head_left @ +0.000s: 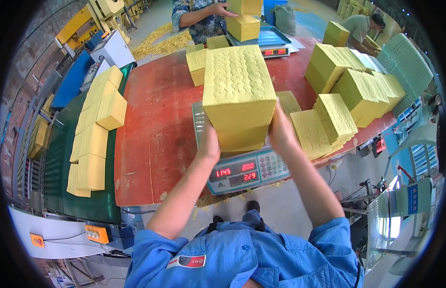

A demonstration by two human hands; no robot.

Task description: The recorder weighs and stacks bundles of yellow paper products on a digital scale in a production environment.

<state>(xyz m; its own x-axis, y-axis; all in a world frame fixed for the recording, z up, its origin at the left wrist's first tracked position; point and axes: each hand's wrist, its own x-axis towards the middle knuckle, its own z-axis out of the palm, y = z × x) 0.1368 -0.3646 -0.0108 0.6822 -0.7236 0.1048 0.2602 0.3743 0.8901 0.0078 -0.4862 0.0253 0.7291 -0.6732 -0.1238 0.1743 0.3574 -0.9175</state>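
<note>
I'm apparently weighing; left hand (pixel 211 144), right hand (pixel 281 130) are clasping the paper stack (pixel 239 105) at the scale (pixel 247 172); next move likely needing even pressure.

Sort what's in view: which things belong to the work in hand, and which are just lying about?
In use, it seems:
stack of yellow patterned sheets, held between left grip and right grip
digital scale
red tabletop

Apparently just lying about:
grey sack
orange push-button box
green perforated chair back
</note>
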